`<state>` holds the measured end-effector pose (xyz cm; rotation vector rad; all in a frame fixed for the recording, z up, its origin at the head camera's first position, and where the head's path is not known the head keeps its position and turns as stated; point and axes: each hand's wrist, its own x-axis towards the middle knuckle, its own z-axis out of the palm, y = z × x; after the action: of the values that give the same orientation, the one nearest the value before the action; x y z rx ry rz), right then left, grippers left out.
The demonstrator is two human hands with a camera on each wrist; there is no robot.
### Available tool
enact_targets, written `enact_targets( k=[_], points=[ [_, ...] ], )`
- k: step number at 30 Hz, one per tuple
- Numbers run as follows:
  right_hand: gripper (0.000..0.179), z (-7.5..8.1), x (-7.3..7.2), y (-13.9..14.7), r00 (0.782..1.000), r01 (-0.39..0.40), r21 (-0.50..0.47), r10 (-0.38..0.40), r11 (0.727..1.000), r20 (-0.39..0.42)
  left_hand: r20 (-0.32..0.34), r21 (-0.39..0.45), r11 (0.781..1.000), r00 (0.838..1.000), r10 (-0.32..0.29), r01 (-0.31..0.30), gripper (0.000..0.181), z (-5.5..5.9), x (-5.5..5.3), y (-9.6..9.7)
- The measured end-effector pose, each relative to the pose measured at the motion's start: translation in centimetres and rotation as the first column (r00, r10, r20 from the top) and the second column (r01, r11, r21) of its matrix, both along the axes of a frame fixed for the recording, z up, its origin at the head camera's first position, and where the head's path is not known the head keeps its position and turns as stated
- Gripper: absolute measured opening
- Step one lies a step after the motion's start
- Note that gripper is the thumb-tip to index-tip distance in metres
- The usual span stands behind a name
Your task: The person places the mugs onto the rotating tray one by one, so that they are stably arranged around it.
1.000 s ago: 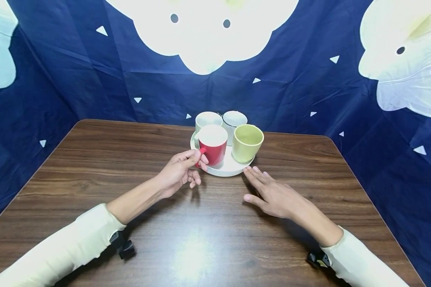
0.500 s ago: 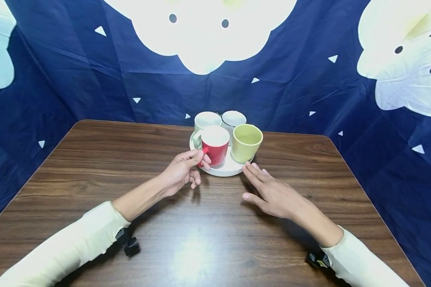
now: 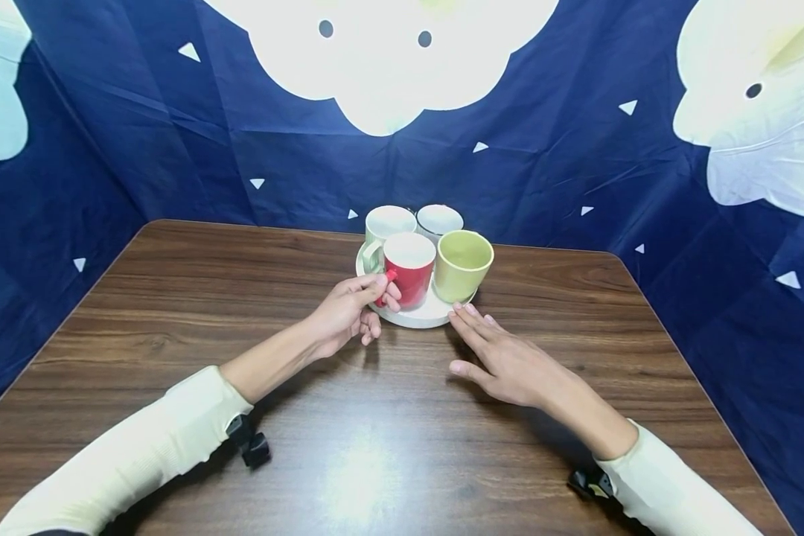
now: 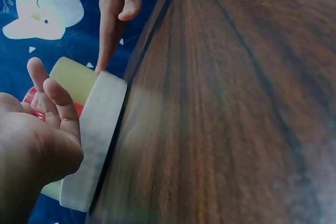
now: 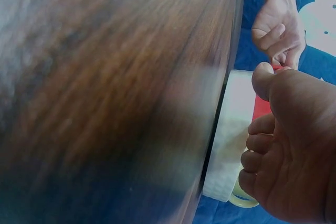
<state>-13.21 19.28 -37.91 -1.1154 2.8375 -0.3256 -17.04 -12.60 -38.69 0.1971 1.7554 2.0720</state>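
In the head view, my left hand (image 3: 348, 313) pinches the handle of a red mug (image 3: 412, 279) with a white inside, between thumb and fingers. The mug is upright over the white round tray (image 3: 418, 318), near its front. Beside it on the right is a yellow-green cup (image 3: 464, 268). Flat and straight-fingered, my right hand (image 3: 509, 365) has its fingertips at the tray's front-right rim, just below that cup. From the left wrist view, a finger of the right hand (image 4: 113, 14) meets the tray's edge (image 4: 97, 135). Whether the red mug's base touches the tray cannot be told.
Behind the red mug stand a pale green mug (image 3: 388, 222), its handle facing forward, and a white mug (image 3: 440, 218) with a dark rim. The tray sits near the back edge of a brown wooden table (image 3: 241, 298). A blue cloth backdrop (image 3: 295, 164) hangs behind.
My left hand has shifted the red mug a little to the right, closer to the yellow-green cup, baring more of the pale green mug's handle. My right hand has barely moved.
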Motion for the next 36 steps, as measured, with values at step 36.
enact_targets(
  k=[36],
  points=[
    [0.079,0.2,0.0,-0.5,1.000,-0.004,0.002,0.004,1.000,0.021,-0.348,-0.369,0.825,0.887,0.304,-0.427,0.024,1.8,1.3,-1.2]
  ],
)
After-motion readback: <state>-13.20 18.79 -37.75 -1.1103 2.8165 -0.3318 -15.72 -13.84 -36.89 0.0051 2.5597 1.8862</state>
